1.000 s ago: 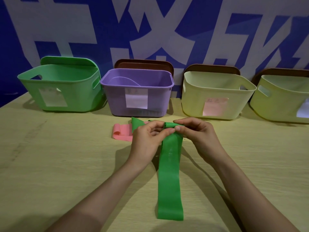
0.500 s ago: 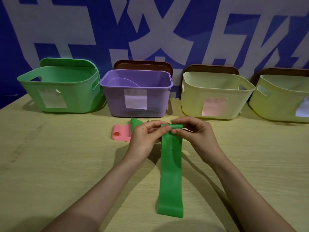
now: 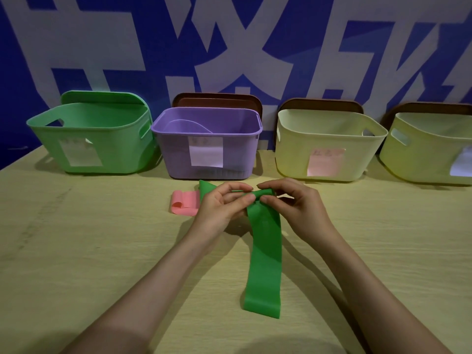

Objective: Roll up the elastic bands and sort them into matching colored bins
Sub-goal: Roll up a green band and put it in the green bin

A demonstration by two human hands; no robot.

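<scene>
A single wide-angle camera worn on the person's head looks forward and down over the counter (image 3: 76, 251) from close range. Both forearms enter at the bottom edge, and the left hand (image 3: 219, 208) and right hand (image 3: 298, 208) pinch the green band (image 3: 264, 251) just above frame centre. Across the upper middle, a row of bins runs from the green bin (image 3: 120, 149) at left to a yellow-green bin (image 3: 429, 159) cut by the right edge, with a blue-and-white wall (image 3: 319, 34) behind.

Green band (image 3: 264, 256) top rolled, tail draped on table (image 3: 76, 251)
</scene>
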